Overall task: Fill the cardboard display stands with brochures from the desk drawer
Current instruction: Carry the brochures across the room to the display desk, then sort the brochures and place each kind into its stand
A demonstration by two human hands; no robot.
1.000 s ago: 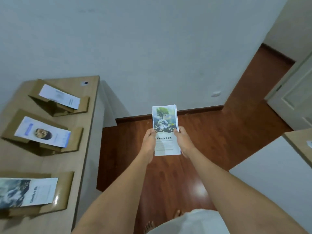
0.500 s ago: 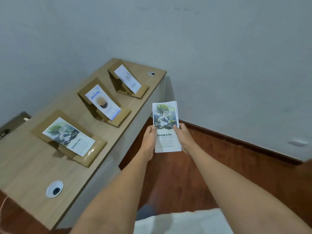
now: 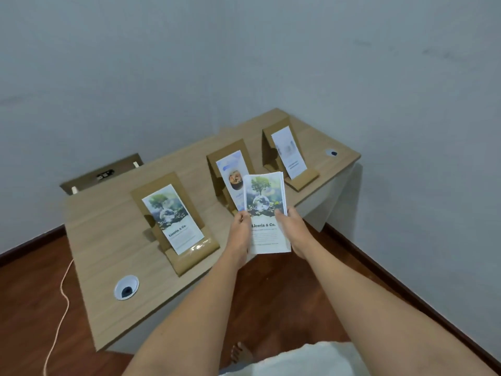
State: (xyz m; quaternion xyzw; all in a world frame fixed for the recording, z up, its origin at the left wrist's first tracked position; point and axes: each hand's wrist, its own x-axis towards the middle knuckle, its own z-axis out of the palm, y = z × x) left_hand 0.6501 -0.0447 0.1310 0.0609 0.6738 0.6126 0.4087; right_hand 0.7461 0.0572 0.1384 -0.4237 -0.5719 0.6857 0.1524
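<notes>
I hold a thin stack of tree-and-globe "Liceria & Co." brochures (image 3: 265, 213) upright in front of me. My left hand (image 3: 240, 234) grips its left edge and my right hand (image 3: 294, 233) grips its right edge. Three cardboard display stands sit on the wooden desk (image 3: 103, 240). The near stand (image 3: 189, 256) holds a matching tree brochure (image 3: 173, 218). The middle stand (image 3: 217, 169) holds a blue-and-white brochure, partly hidden behind my stack. The far stand (image 3: 298, 177) holds a white one (image 3: 288, 151).
Round cable grommets sit in the desk near the front left (image 3: 126, 287) and far right (image 3: 332, 152). A thin cord (image 3: 63, 291) runs down to the red-brown floor at left. A low cabinet (image 3: 103, 173) stands behind the desk. Walls meet in the corner.
My view has swung left, bringing the desk and its three stands in front of me. The stack stays in both hands, now over the desk's near edge.
</notes>
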